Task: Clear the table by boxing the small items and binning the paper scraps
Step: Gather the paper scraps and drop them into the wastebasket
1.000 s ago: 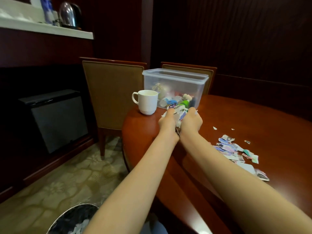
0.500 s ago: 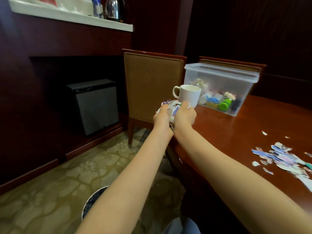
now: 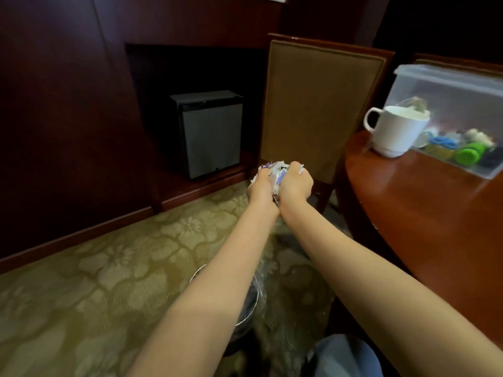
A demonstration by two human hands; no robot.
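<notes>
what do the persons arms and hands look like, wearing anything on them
The left forearm and right forearm are bare, with no sleeves in view. The left hand and right hand wear no gloves, and no watch or bracelet shows. Rings cannot be judged from this angle.

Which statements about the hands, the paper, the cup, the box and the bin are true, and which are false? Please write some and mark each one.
1. The left hand and the right hand hold a bunch of paper scraps between them. True.
2. The hands are above the table. False: they are past its edge, above the carpet.
3. The white cup stands on the table next to the plastic box. True.
4. The plastic box is empty. False: small items lie inside it.
5. The bin stands on the table. False: it is on the floor, under the left forearm.
</notes>
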